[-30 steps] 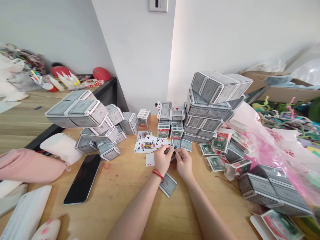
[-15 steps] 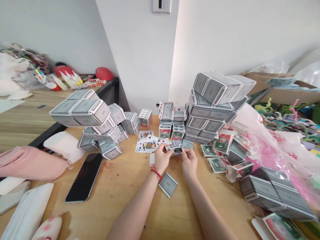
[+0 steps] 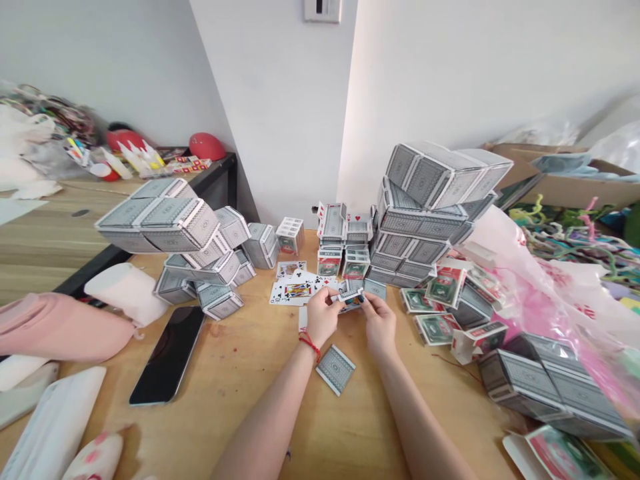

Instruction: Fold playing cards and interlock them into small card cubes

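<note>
Bright diffuse light, soft shadows, stretched edges

— what lies at left on the desk [image 3: 215,380]?
— a phone [image 3: 167,357], dark screen up. near it, a pink pouch [image 3: 63,327], a white rounded thing [image 3: 125,293] just behind that. closer in, a white packet [image 3: 55,427] and a pink-spotted thing [image 3: 95,460], which the lower edge cuts off.
— and past those?
— a wood-grained table [image 3: 35,230] on a black frame. it bears bottles [image 3: 134,160] with pale nozzles, two red rounded things [image 3: 207,147] and a white bag [image 3: 23,150].
— the right side?
— a crumpled plastic wrap [image 3: 560,273], pink and clear; beyond it, fuzzy strands [image 3: 595,233] in many colours, and an open carton [image 3: 570,193] with something pale blue [image 3: 565,163] inside.
— the wall [image 3: 280,113]?
— a white panel [image 3: 330,10], cut off at the top.
</note>
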{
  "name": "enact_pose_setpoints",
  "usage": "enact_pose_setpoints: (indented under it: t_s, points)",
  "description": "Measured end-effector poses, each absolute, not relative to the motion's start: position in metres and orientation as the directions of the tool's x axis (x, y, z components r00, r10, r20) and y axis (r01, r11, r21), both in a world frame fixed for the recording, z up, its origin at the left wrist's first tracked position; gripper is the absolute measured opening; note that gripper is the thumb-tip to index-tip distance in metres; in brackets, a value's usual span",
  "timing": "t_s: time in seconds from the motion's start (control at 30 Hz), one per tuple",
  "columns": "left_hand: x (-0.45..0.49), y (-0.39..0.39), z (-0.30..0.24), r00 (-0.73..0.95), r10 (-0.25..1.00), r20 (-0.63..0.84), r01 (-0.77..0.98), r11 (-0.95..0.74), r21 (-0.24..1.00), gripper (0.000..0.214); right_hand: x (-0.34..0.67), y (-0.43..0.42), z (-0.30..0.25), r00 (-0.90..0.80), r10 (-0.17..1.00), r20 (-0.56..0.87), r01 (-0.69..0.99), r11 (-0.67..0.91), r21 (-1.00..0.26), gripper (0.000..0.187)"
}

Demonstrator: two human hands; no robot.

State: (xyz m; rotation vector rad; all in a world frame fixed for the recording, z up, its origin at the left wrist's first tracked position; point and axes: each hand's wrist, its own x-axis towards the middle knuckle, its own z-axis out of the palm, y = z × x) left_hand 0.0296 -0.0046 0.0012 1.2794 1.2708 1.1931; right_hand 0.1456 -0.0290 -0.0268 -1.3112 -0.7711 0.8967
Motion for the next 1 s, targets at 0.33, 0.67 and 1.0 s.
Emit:
enact_pose_setpoints:
  t_s: [0.33, 0.67, 1.0]
  points:
    - [0.036, -0.008, 0.003, -0.068, 0.998, -0.009, -0.053, 0.005, 0.999, 0.011, 0.145, -0.027, -0.029, 0.501, 0.859, -0.108, -0.257, 0.028, -0.966, 0.026]
    - [0.027, -0.004, 0.0, 0.001, 0.997, 0.076, 0.199, -0.074, 0.977, 0.016, 0.141, -0.031, -0.014, 0.404, 0.911, -0.084, -0.35, 0.069, -0.934, 0.023]
    - [0.024, -0.002, -0.002, 0.106, 0.988, 0.116, 0.313, -0.144, 0.939, 0.02, 0.142, -0.033, -0.006, 0.454, 0.887, 0.084, -0.058, 0.123, -0.991, 0.022]
